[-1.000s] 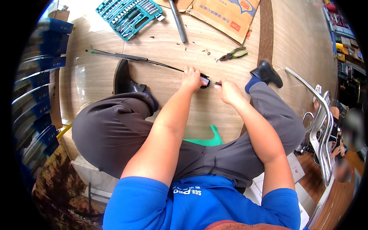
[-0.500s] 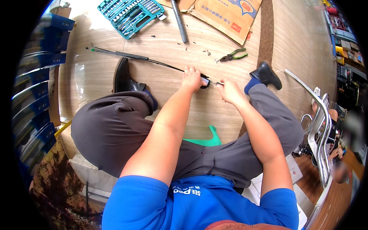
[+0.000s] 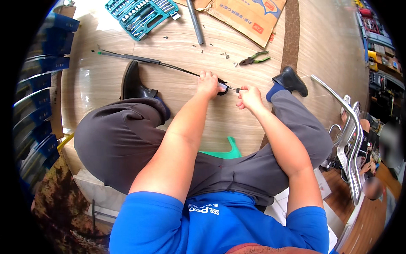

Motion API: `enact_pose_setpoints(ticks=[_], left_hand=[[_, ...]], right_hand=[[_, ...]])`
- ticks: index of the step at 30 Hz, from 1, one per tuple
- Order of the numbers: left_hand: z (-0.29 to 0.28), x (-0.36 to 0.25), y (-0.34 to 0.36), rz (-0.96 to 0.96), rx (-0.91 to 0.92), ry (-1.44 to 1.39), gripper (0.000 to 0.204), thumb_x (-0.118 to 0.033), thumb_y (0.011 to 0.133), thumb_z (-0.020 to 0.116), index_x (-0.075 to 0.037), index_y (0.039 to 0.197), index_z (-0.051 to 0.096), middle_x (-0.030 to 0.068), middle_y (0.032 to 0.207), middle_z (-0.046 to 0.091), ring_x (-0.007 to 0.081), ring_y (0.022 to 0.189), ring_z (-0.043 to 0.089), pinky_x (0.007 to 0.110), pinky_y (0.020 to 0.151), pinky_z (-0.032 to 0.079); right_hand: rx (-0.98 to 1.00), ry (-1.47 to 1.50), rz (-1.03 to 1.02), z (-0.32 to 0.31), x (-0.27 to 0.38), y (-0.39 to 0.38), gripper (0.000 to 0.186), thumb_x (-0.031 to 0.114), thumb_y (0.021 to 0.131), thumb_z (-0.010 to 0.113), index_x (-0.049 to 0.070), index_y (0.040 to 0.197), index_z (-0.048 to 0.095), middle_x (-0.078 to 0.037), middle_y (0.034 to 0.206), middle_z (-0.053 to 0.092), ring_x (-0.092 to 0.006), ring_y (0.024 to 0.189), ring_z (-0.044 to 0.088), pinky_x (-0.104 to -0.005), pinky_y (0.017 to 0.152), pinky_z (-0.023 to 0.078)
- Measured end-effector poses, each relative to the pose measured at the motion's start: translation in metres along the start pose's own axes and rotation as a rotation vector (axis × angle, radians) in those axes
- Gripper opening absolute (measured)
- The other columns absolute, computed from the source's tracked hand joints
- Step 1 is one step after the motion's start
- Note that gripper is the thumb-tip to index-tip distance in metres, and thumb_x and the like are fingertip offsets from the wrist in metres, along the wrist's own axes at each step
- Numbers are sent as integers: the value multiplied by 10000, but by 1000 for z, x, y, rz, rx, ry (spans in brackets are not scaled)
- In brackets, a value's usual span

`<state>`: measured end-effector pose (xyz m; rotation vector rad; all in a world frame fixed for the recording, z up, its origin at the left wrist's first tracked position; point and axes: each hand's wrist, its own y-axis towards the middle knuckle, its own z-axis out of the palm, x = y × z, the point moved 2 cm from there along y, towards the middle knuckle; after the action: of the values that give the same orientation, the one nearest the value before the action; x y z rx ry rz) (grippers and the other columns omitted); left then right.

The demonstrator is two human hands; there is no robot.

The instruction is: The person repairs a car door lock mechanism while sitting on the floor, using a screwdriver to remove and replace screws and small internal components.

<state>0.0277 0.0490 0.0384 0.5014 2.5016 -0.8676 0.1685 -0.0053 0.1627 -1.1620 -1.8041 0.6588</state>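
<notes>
While the black fitting (image 3: 224, 90) lies, partly hidden, in clamped fingers of the left hand (image 3: 207, 86), the right hand (image 3: 250, 98) pinches a slim tool (image 3: 238, 90); beyond the fingers, pliers (image 3: 250, 60) rest on glossy floor (image 3: 215, 122); far right, shelves (image 3: 382, 55) blur.

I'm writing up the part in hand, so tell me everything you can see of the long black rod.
The rod seems to lie slantwise along the floor, past the toe of the left boot. It is thin; plastic or metal, I cannot tell. A thicker dark grey sleeve covers one stretch, and a green tip marks its left end. Its right end runs to the left hand, which grips a black housing; the hand hides whether they join.
</notes>
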Motion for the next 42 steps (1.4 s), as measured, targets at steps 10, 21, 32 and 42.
enact_pose_setpoints(ticks=[10, 21, 32, 42], left_hand=[[-1, 1, 2, -4, -30, 51, 666, -459, 741, 793, -79, 1246, 582, 130, 1378, 465, 358, 1381, 316, 475, 1084, 357], [2, -1, -2, 15, 2, 23, 674, -452, 766, 773, -62, 1275, 562, 167, 1427, 431, 416, 1374, 316, 466, 1134, 304], [-22, 62, 52, 75, 124, -68, 499, -337, 864, 675, -30, 1253, 619, 204, 1227, 634, 338, 1146, 604, 405, 982, 476], [-45, 73, 32, -188, -219, -340, 361, -229, 918, 580, -144, 1265, 626, 167, 1222, 637, 329, 1159, 588, 413, 991, 468]], right_hand=[[48, -1068, -787, -1, -13, 7, 370, 29, 839, 568, 5, 1208, 588, -251, 1027, 657, -424, 903, 647, -450, 823, 531], [-42, -55, -81, 4, -6, 7, 412, -15, 834, 544, -82, 1239, 568, -206, 919, 677, -204, 548, 674, -306, 399, 514], [-70, -315, -267, 3, 2, 15, 227, 16, 805, 480, -37, 935, 659, -177, 612, 651, -232, 499, 669, -361, 480, 548], [-93, -298, -191, 4, -3, 11, 309, 58, 864, 547, -34, 1146, 635, -183, 795, 702, -217, 550, 691, -341, 440, 546]])
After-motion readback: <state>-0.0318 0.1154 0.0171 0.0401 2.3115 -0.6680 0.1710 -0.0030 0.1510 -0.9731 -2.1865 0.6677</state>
